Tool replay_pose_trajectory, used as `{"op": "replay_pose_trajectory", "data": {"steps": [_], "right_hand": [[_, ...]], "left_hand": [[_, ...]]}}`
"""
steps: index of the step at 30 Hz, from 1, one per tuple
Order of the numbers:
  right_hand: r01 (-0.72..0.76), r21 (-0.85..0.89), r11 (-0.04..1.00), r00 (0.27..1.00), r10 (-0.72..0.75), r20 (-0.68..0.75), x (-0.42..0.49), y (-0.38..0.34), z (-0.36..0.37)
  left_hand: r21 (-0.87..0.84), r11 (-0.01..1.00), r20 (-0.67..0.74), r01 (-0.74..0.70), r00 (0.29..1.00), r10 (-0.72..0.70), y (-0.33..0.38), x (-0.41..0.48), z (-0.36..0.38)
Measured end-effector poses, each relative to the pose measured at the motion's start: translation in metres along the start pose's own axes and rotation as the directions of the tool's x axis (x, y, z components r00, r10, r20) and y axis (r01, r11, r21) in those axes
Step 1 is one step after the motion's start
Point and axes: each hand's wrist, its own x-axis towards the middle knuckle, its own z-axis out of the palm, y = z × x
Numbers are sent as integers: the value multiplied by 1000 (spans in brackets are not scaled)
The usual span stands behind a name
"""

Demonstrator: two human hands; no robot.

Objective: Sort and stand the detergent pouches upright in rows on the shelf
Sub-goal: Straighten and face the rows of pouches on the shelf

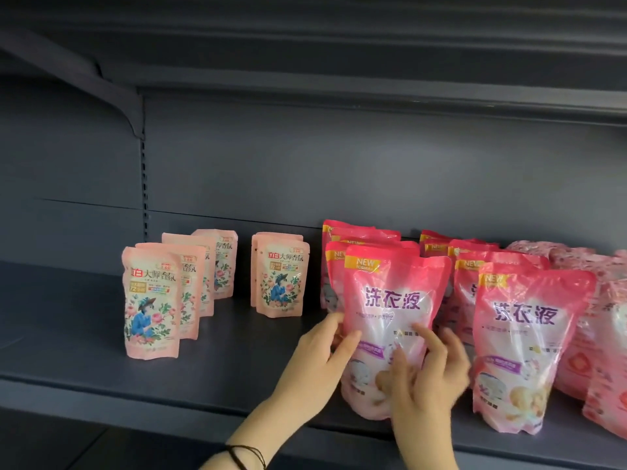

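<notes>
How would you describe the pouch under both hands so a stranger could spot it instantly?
On the dark grey shelf, pass the small pale floral pouches to the big bright-pink detergent pouches on the right. It is the front pouch of the leftmost pink row. Unlike its twin alongside, the left hand and right hand are on it.

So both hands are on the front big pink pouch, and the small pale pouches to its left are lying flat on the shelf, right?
No. The head view shows the small pouches standing upright in two rows, not lying flat. The rest is right: the left hand and right hand are on the front pink pouch.
</notes>
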Motion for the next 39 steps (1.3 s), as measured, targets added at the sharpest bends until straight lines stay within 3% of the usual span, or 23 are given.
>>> {"op": "replay_pose_trajectory", "data": {"steps": [2, 4, 8, 11, 13, 17, 24, 26, 28, 30, 33, 36, 39], "right_hand": [[92, -169, 981, 995, -97, -18, 5, -14, -15], [245, -343, 907, 970, -232, 77, 15, -26, -27], [598, -396, 697, 793, -442, 418, 46, -73, -30], [711, -390, 585, 668, -387, 636, 58, -122, -15], [765, -383, 518, 598, -350, 721, 63, -148, -1], [818, -365, 444, 530, -337, 778, 73, -193, 32], [907, -333, 258, 400, -279, 873, 97, -232, 106], [917, -314, 245, 379, -295, 877, 102, -236, 128], [911, -280, 302, 373, -319, 871, 107, -237, 151], [866, -250, 434, 409, -324, 853, 113, -238, 178], [678, -187, 711, 485, -242, 841, 116, -230, 219], [405, -102, 908, 553, -155, 819, 113, -215, 253], [-22, 22, 1000, 576, -5, 818, 100, -201, 272]], "left_hand": [[310, 947, 102, -84, 993, 55, 4, 3, -30], [516, 829, 193, -214, 972, 131, 6, 8, -62], [708, 580, 334, -403, 915, 228, 1, 13, -124], [739, 462, 432, -491, 871, 234, -2, 12, -171], [735, 448, 460, -509, 859, 222, -2, 15, -204], [745, 389, 502, -542, 839, 208, 6, 34, -268], [824, 75, 563, -562, 827, 13, -21, 78, -352], [839, 27, 544, -544, 839, 2, -38, 87, -364], [863, 47, 504, -504, 863, -2, -53, 96, -373], [886, 140, 446, -443, 895, 9, -69, 103, -377], [825, 507, 288, -251, 958, 6, -101, 113, -376], [540, 840, 162, -40, 985, -57, -131, 120, -361], [149, 977, 79, 151, 983, -164, -151, 120, -342]]}}
